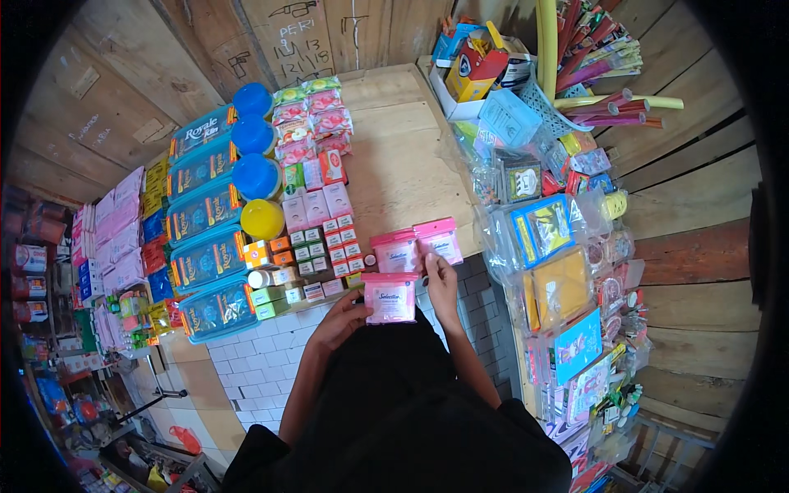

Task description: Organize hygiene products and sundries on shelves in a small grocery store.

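Note:
My left hand (346, 317) grips the left edge of a pink Selection cotton pack (391, 302), holding it close in front of my body at the table's front edge. Past it, my right hand (441, 282) has its fingers on the lower left corner of another pink pack (442, 243), which lies slightly tilted. A third pink pack (396, 254) lies to the left of that one, partly behind the held pack. Left of the packs, a small round tin (370, 260) stands beside rows of small red-and-white boxes (344, 246).
The wooden table (394, 142) bears soap packs (314, 114), blue-lidded tubs (254, 175), a yellow-lidded tub (262, 219) and blue Royale containers (206, 215). Along the right, a shelf holds plastic-wrapped goods (542, 228) and a light-blue basket (545, 105). Wooden walls stand behind.

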